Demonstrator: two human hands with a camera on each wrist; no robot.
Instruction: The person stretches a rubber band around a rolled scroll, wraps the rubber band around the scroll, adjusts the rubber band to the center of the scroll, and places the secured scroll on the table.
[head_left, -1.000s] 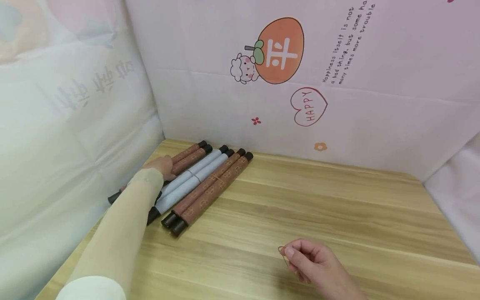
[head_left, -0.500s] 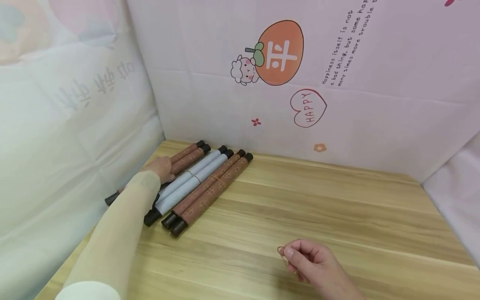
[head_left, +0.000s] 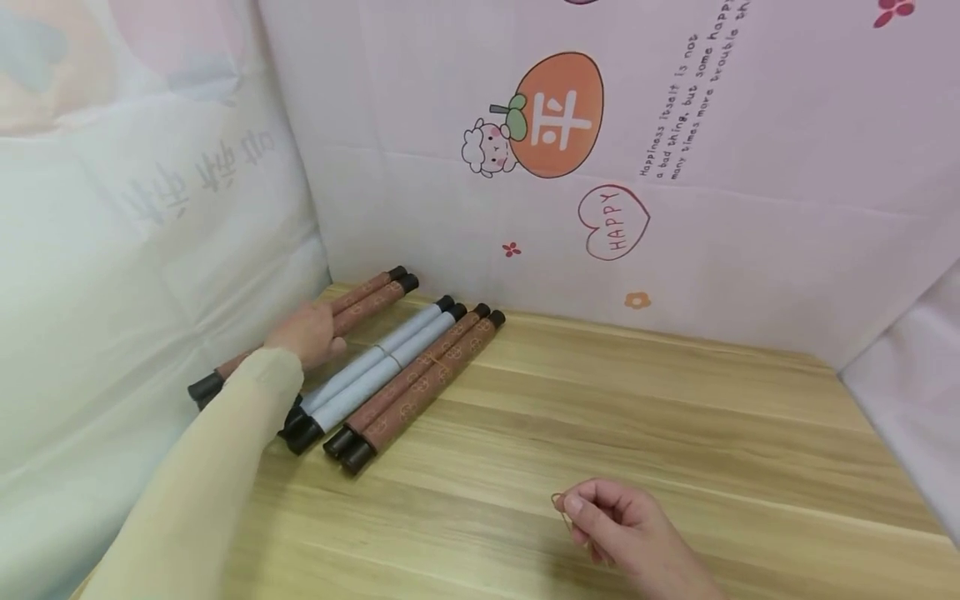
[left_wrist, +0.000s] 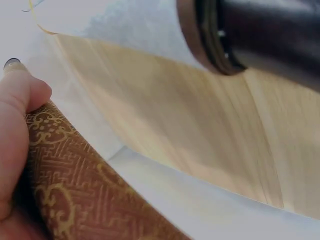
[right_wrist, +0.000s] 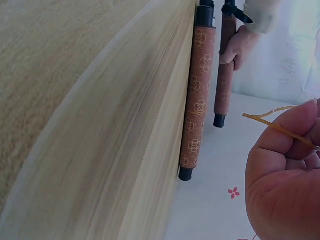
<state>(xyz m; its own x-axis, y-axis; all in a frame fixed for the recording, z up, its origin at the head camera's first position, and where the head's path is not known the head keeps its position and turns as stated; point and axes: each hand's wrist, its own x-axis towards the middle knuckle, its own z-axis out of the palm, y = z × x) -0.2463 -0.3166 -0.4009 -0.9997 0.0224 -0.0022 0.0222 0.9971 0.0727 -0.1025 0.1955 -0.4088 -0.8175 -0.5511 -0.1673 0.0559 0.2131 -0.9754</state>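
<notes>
My left hand (head_left: 303, 335) grips a pair of brown patterned scrolls (head_left: 371, 298) with black end knobs, at the table's far left. In the left wrist view its thumb lies along the brown scroll (left_wrist: 90, 185), whose gold pattern shows close up. The right wrist view has this scroll (right_wrist: 225, 85) raised off the tabletop. Low over the front right of the table, my right hand (head_left: 618, 525) pinches a thin tan rubber band (head_left: 558, 503) between thumb and fingertips. The band's loop (right_wrist: 257, 118) sticks out past the fingers in the right wrist view.
Beside the left hand lie two light blue scrolls (head_left: 367, 373) tied with a band. Two more brown scrolls (head_left: 431, 379), also banded, lie against their right side. Printed white cloth (head_left: 420, 200) stands behind the wooden table (head_left: 637, 400) and along its sides.
My left hand has shifted the brown pair up and to the left, opening a gap from the light blue scrolls. The right hand keeps pinching the rubber band, nearly still.
</notes>
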